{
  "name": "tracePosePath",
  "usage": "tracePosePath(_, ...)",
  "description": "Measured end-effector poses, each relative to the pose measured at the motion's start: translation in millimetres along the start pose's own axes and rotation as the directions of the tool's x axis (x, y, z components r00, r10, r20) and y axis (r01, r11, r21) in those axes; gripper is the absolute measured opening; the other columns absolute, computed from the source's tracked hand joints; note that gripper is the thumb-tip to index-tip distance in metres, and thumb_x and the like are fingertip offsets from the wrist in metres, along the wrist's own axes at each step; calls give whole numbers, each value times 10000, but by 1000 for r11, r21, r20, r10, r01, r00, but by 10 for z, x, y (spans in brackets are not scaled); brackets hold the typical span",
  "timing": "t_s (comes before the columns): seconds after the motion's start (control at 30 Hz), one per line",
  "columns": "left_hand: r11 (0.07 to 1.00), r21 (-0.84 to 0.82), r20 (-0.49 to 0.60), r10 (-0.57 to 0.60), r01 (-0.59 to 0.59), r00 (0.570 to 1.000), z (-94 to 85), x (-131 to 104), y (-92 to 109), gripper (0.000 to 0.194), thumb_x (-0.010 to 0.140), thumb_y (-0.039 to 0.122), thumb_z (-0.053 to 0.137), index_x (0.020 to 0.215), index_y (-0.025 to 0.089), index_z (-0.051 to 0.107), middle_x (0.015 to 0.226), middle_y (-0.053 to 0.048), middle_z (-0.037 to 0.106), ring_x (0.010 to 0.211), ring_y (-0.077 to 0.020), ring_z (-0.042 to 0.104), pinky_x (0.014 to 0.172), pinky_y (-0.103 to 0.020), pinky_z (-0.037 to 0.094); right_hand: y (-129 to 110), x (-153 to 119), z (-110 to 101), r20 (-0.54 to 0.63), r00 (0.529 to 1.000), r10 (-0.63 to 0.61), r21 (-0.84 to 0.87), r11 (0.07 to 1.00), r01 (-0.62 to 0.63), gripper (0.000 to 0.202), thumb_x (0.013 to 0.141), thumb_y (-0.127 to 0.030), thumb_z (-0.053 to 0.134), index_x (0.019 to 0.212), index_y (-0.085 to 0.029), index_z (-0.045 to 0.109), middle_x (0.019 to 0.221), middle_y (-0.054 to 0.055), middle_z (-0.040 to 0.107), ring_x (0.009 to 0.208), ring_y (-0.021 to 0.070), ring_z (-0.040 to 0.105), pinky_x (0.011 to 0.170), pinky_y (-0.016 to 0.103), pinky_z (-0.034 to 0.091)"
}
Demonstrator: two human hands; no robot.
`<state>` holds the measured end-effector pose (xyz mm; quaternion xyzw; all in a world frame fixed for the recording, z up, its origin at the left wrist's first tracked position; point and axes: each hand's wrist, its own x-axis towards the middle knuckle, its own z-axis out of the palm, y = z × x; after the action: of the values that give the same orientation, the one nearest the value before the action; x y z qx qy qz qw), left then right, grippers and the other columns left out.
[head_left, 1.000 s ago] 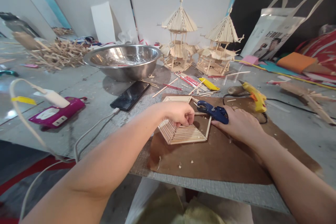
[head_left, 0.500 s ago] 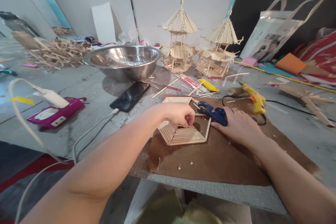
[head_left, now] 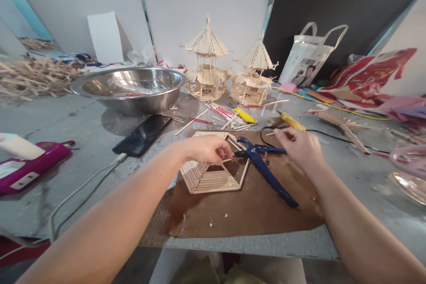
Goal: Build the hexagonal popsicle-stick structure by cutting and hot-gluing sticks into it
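Observation:
My left hand point(head_left: 209, 148) is closed in a pinch over the hexagonal stick frame point(head_left: 216, 183), with a thin wooden stick point(head_left: 227, 159) at its fingertips. Rows of pale sticks fill the frame's left and front sections around a gap in the middle. A blue-handled cutter point(head_left: 262, 171) lies with its handles spread beside the frame, its jaws towards my left fingers. My right hand point(head_left: 302, 145) is raised past the cutter's far handle, just in front of the yellow glue gun point(head_left: 293, 121). Its fingers are bent and partly hidden, and the hand covers part of the gun.
A brown board point(head_left: 239, 222) lies under the work. Behind stand two stick pagodas point(head_left: 208, 71) point(head_left: 254, 75), a steel bowl point(head_left: 133, 102) and a phone point(head_left: 143, 135) on a cable. A yellow utility knife point(head_left: 245, 116) lies among loose sticks. A purple power strip point(head_left: 43, 164) is at left.
My right hand has let go of the blue cutter and moved up towards the glue gun. The cutter now lies open on the board. My left hand stays over the frame; the view has shifted right.

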<state>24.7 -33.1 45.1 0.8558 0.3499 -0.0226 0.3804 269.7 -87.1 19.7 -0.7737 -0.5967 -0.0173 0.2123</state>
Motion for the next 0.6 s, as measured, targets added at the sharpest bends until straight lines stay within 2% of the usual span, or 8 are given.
tracePosePath(0.07,999,-45,-1,-17,17,1000,-2,7,0,331,573,171,549,901,184,592,741,2,585,622,-98,510,552,-196,349,186,132,7,-197,970,139,-34,988,-148,428,737,-519,325,878,-215,592,878,77,610,884,241,516,713,334,376)
tracePosePath(0.1,997,-70,-1,-30,30,1000,-2,7,5,323,573,177,555,893,180,595,739,0,587,617,-99,511,553,-200,350,286,191,29,-242,950,198,-40,976,-213,426,725,-507,355,932,-205,573,975,94,580,970,259,470,755,347,361)
tracePosePath(0.13,995,-91,-1,-45,44,999,-1,7,11,303,572,180,559,873,175,598,737,-1,588,609,-97,510,552,-202,351,383,242,61,-235,932,276,-36,956,-293,463,711,-509,375,994,-184,544,1040,118,547,1024,275,430,787,360,344)
tracePosePath(0.17,992,-108,-2,-59,58,998,2,5,18,275,573,182,562,845,168,600,730,-2,588,598,-93,507,547,-200,349,470,284,101,-175,915,363,-22,928,-372,506,704,-516,376,1040,-163,514,1079,141,521,1059,288,398,804,377,333)
tracePosePath(0.23,987,-136,-6,-82,81,997,10,2,28,217,585,191,560,797,159,597,688,3,580,550,-79,489,521,-194,342,600,339,184,-90,901,425,1,905,-426,546,683,-531,389,1022,-125,524,1020,183,545,995,319,452,752,411,360)
tracePosePath(0.37,980,-181,-51,-95,84,994,26,11,22,140,603,242,566,712,155,579,557,30,527,453,-66,440,449,-190,315,696,391,286,18,893,450,68,890,-450,372,649,-443,461,839,-151,594,879,164,596,862,321,534,674,420,386)
tracePosePath(0.5,965,-255,-161,-110,66,981,37,45,4,144,608,274,586,683,155,554,476,57,464,397,-52,395,405,-183,293,739,432,284,29,888,459,196,869,-455,161,603,-288,512,655,-151,580,684,124,595,800,313,555,646,400,396)
tracePosePath(0.6,919,-392,-225,-126,28,966,49,70,8,138,637,269,574,677,147,523,475,61,455,368,-40,382,368,-170,267,768,441,273,25,884,468,359,821,-444,108,612,-259,500,567,-164,529,479,47,511,641,245,572,560,342,420)
